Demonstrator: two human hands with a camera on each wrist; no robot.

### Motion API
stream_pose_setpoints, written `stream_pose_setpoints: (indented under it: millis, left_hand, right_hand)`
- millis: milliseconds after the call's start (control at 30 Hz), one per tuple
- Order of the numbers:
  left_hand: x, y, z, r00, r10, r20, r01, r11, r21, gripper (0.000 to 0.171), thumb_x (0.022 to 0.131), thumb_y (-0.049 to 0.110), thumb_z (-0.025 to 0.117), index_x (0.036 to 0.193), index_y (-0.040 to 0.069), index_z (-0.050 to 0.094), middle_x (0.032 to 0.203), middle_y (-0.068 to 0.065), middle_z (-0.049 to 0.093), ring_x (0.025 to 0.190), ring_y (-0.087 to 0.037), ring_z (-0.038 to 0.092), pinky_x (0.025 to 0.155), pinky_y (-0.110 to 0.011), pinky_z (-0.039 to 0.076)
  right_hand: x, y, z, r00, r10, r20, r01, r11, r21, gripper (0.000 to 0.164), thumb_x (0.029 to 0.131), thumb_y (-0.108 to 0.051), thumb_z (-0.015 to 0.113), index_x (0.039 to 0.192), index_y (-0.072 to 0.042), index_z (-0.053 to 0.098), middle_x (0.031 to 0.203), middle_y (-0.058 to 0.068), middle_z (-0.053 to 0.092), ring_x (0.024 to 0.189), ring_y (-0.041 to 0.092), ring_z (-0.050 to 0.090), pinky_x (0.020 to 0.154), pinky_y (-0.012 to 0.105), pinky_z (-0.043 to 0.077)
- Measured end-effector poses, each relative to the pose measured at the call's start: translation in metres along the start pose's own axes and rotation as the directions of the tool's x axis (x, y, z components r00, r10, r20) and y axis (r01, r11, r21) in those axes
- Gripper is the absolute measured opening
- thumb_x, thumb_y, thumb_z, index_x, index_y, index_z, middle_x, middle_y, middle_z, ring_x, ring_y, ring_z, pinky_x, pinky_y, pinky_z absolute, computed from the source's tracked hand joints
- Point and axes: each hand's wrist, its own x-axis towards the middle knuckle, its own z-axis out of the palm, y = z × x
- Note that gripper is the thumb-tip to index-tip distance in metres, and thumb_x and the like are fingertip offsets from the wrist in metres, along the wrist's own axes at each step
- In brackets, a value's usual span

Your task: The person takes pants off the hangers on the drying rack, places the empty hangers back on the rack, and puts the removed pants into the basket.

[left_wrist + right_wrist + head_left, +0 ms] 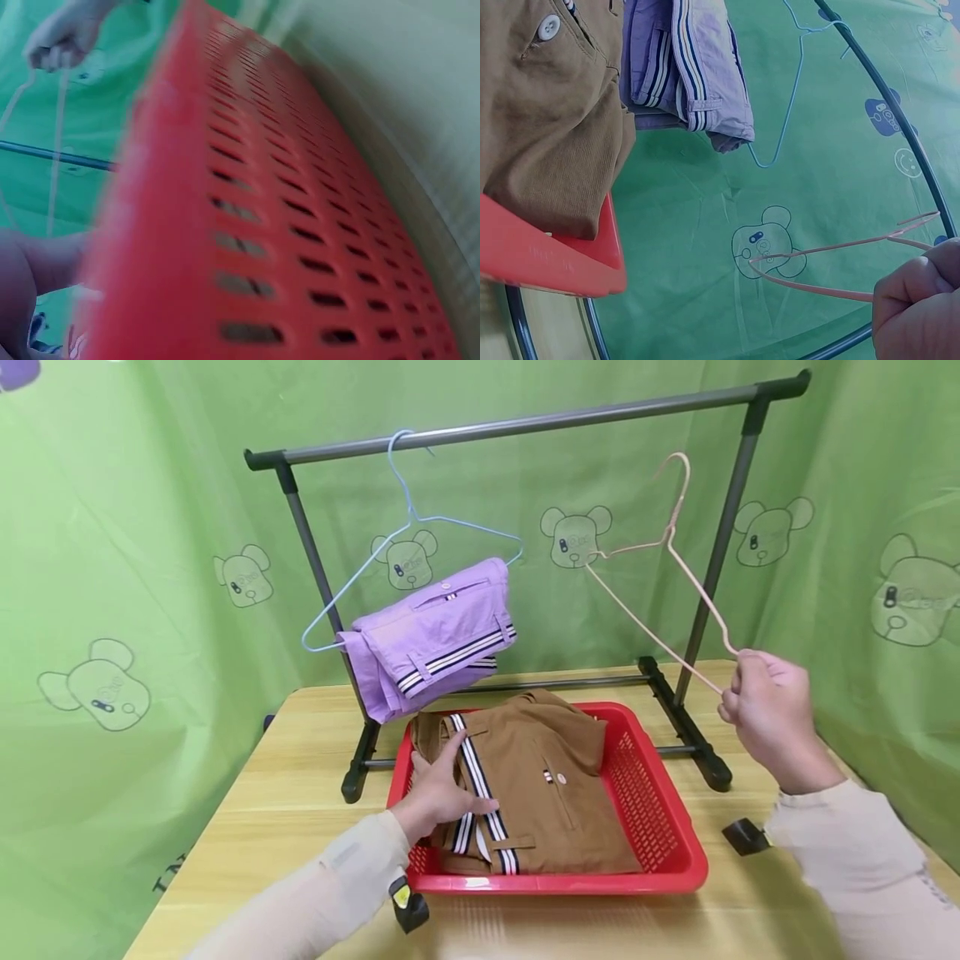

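My right hand (776,714) grips one lower corner of a pink clothes hanger (702,591), held up at the right with its hook upward. In the right wrist view the hanger (817,288) juts out from the curled fingers with no garment on it. My left hand (442,789) rests on the striped waistband of folded brown trousers (577,810), its fingers and thumb spread. These trousers lie in a red plastic basket (585,883). The basket wall (255,187) fills much of the left wrist view and hides most of that hand.
Behind the basket stands a metal clothes rack (555,422). Purple trousers (427,631) hang folded over a blue hanger (356,578) on its bar. Basket and rack stand on a wooden table (255,802). A green curtain (187,510) encloses the back and sides.
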Motion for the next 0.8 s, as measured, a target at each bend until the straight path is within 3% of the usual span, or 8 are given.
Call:
stream_pose_setpoints:
  millis: [200,333,533,633,800]
  left_hand:
    - [0.004,-0.004,0.004,1.000,-0.004,0.015,0.001,0.985,0.171,0.115,0.060,0.020,0.093,0.153,0.028,0.025,0.153,-0.035,-0.011,0.141,-0.051,0.003,0.107,-0.066,0.022]
    - [0.005,-0.005,0.004,1.000,0.016,0.020,-0.020,0.970,0.244,0.118,0.057,0.022,0.095,0.152,0.034,0.026,0.153,-0.033,-0.013,0.141,-0.050,0.002,0.104,-0.066,0.027]
    - [0.008,-0.008,0.008,0.994,0.054,0.094,-0.085,0.928,0.364,0.102,0.063,0.018,0.091,0.147,0.038,0.038,0.152,-0.034,-0.015,0.138,-0.056,0.003,0.096,-0.067,0.037]
    - [0.009,-0.009,0.010,0.990,0.037,0.135,-0.088,0.914,0.396,0.097,0.067,0.017,0.088,0.147,0.037,0.039,0.152,-0.034,-0.016,0.138,-0.057,0.001,0.098,-0.068,0.035]
    - [0.010,-0.011,0.012,0.986,0.008,0.166,-0.075,0.913,0.401,0.095,0.068,0.017,0.085,0.149,0.035,0.038,0.151,-0.035,-0.017,0.138,-0.056,-0.002,0.105,-0.067,0.025]
  right_hand:
    - [0.000,0.000,0.000,1.000,-0.004,0.000,0.004,1.000,-0.010,0.034,0.102,-0.006,0.036,0.075,-0.001,0.056,0.050,-0.001,0.040,0.035,0.008,0.034,0.036,0.026,0.025]
    - [0.000,-0.001,0.000,1.000,-0.003,0.003,0.003,1.000,0.003,0.033,0.102,-0.006,0.037,0.076,-0.001,0.056,0.051,-0.001,0.041,0.035,0.008,0.035,0.036,0.026,0.025]
    - [0.000,-0.001,0.001,1.000,0.002,0.023,-0.003,1.000,0.019,0.032,0.102,-0.007,0.038,0.076,0.000,0.055,0.051,-0.001,0.041,0.035,0.008,0.036,0.036,0.025,0.026]
    - [0.000,-0.001,0.002,1.000,-0.001,0.014,0.001,1.000,-0.001,0.032,0.102,-0.008,0.038,0.077,-0.001,0.056,0.051,-0.001,0.040,0.035,0.008,0.035,0.036,0.025,0.027]
    - [-0.001,-0.001,0.003,1.000,0.001,-0.001,-0.001,1.000,-0.011,0.030,0.103,-0.010,0.039,0.082,-0.001,0.059,0.051,-0.002,0.040,0.036,0.008,0.035,0.036,0.025,0.027]
